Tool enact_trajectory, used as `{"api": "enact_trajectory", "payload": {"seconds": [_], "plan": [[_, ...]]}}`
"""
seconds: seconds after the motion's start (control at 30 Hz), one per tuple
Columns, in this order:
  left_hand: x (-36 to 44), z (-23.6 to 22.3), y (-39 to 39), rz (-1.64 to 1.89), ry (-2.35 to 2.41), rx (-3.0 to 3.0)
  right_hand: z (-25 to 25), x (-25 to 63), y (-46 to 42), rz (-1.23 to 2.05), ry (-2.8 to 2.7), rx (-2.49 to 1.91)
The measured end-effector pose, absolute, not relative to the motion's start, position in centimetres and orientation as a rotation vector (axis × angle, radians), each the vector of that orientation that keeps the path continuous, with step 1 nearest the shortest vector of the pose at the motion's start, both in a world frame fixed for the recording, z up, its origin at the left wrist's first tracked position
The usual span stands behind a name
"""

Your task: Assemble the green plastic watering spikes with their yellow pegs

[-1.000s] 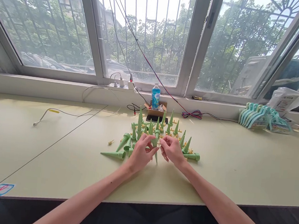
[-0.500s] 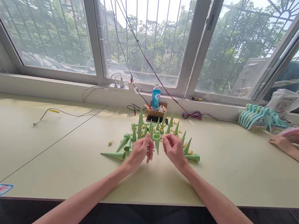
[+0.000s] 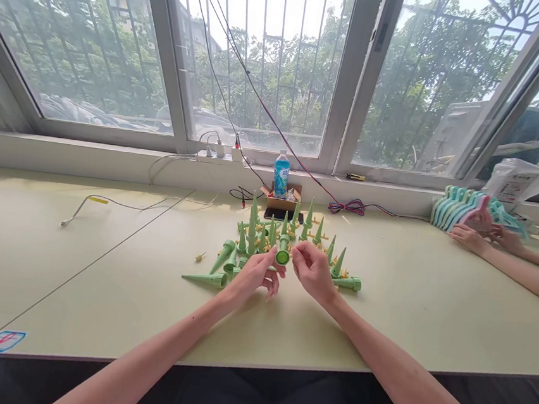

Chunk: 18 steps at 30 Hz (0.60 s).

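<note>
A green plastic watering spike (image 3: 283, 256) is held between the thumb and fingers of my left hand (image 3: 258, 276), its round open end facing me and its tip pointing away. Close to the right of that opening, my right hand (image 3: 311, 271) is closed in a pinch; whatever its fingertips hold is too small to make out. Around and behind my hands are several more green spikes, some upright like the tall one (image 3: 252, 226), others lying flat like the one at the left (image 3: 205, 279). Small yellow valve pieces (image 3: 313, 234) stick out among them.
One loose yellow piece (image 3: 200, 257) lies left of the spikes. Behind stand a blue-labelled bottle (image 3: 281, 176), a small cardboard box (image 3: 276, 203) and a phone (image 3: 271, 215). At right, another person's hands (image 3: 470, 238) touch a pink hanger (image 3: 480, 215) beside blue-green hangers (image 3: 450, 207).
The spike in my left hand has tipped from point-down to opening toward me. My right hand stays nearly still. The other person's hands have moved left, bringing the pink hanger to the other hangers.
</note>
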<state>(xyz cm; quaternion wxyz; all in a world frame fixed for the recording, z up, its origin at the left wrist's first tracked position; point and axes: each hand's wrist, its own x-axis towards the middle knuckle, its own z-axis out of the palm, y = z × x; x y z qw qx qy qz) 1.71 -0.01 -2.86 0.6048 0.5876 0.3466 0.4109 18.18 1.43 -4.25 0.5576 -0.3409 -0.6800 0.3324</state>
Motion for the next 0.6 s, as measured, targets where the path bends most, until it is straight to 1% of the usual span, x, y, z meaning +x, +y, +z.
{"api": "enact_trajectory", "payload": {"seconds": [0.37, 0.6], "plan": [[1.5, -2.5, -0.3, 0.918, 0.869, 1.560, -3.9, 18.3, 1.4, 0.779, -1.586, -0.894], [1.6, -3.4, -0.2, 1.068, 0.947, 1.801, -4.1, 18.3, 1.6, 0.803, -1.590, -0.919]]}}
